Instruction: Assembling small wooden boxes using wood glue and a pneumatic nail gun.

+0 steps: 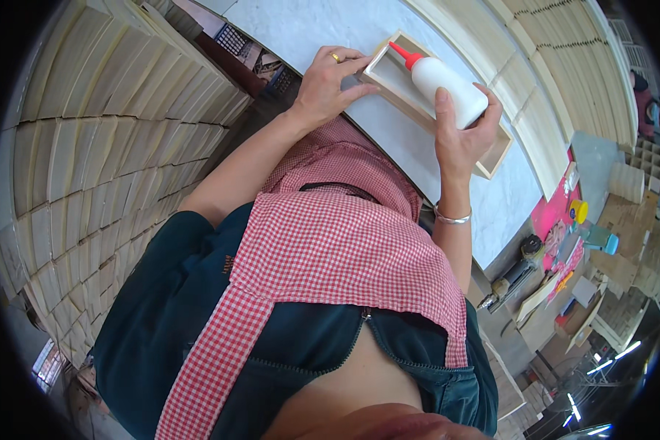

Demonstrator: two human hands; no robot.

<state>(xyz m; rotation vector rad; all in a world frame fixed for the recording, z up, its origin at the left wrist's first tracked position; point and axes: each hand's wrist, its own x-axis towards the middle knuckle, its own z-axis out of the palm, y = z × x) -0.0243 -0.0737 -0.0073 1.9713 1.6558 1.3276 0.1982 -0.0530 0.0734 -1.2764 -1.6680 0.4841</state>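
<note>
A narrow rectangular wooden frame (405, 104), open in its middle, lies on the pale table (293, 29) in front of me. My left hand (324, 86), with a ring on one finger, pinches its left end between fingers and thumb. My right hand (463, 143) is wrapped round a white squeeze bottle (447, 86) with a red pointed nozzle (405, 54). The bottle is tilted over the frame, its nozzle tip pointing left near the frame's far left corner. Bottle and hand hide part of the frame's right half. Whether anything flows from the tip I cannot tell.
Tall stacks of wooden pieces (117, 81) rise at my left. More pale wooden strips (535, 88) line the table's far right side. A blue basket (231, 38) sits beyond the table's left edge. A dark hand tool (512, 282) and a yellow-lidded container (578, 211) are at the right.
</note>
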